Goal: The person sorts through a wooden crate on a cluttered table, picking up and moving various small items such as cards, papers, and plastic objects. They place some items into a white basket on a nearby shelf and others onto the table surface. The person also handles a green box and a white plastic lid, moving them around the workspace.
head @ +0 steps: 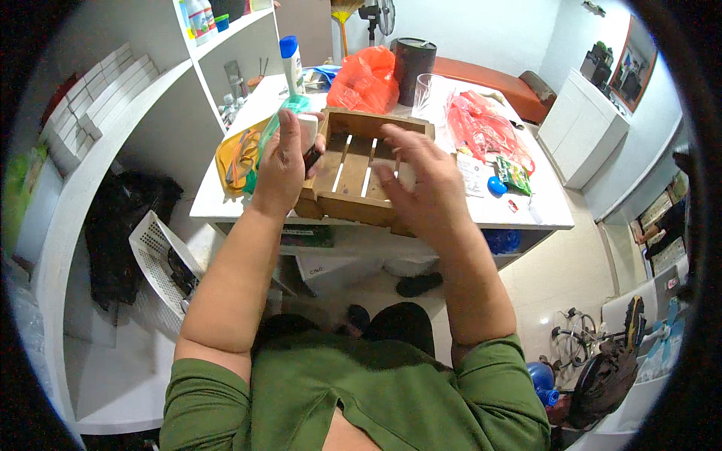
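My left hand (pixel 287 163) is closed around a small white object (pixel 308 131) and a small black object (pixel 311 159); their exact kinds are unclear. It is over the left side of a slatted wooden crate (pixel 352 207), which stands near the table's front edge. My right hand (pixel 423 180), slightly blurred, hovers over the crate's right side with fingers apart and nothing seen in it. Between the crate's bottom slats, the white table shows through. Left of the crate lies a yellow tray (pixel 224 163) holding cables, with green plastic (pixel 271 132) beside it.
Behind the crate are a red plastic bag (pixel 364 82), a black cylinder (pixel 415 67), a glass (pixel 423 93) and a blue-capped bottle (pixel 292 67). To the right lie another red bag (pixel 479 124), a green packet (pixel 513 176) and a blue round item (pixel 497 185). White shelving (pixel 130 93) stands at left.
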`<state>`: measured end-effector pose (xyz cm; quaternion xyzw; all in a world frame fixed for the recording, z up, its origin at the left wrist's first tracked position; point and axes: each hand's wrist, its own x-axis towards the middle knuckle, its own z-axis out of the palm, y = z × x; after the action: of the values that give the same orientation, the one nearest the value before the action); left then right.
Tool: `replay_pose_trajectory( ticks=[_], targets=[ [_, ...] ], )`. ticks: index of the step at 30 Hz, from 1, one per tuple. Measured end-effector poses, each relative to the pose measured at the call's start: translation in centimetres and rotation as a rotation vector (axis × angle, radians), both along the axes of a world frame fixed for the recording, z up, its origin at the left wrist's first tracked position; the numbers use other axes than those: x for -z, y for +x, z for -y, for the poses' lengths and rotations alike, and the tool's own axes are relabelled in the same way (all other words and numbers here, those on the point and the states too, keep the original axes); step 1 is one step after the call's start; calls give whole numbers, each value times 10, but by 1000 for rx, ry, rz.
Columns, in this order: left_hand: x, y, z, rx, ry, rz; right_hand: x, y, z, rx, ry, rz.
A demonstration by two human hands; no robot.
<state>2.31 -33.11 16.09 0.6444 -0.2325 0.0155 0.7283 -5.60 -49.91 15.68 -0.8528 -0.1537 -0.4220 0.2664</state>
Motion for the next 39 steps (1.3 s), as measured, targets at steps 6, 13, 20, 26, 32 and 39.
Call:
replay_pose_trajectory(
  ticks=[6, 13, 20, 26, 32, 39],
  targets=[
    [7, -45, 12, 91, -49, -46, 9, -17, -27, -259, 135, -57],
    [24, -54, 18, 112, -77, -217, 28, -31, -35, -272, 263, -80],
    [19, -63, 11, 144, -14, -285, 34, -46, -25, -367, 499, -85],
    [20, -77, 10, 171, 267, -60, 23, -55, 2, -637, 1148, -450],
    [29, -83, 15, 224, 166, 155, 39, -54, -23, -532, 1002, -419],
    [26, -89, 7, 144, 291, 170, 41, -57, 8, -519, 1064, -304]
  ],
)
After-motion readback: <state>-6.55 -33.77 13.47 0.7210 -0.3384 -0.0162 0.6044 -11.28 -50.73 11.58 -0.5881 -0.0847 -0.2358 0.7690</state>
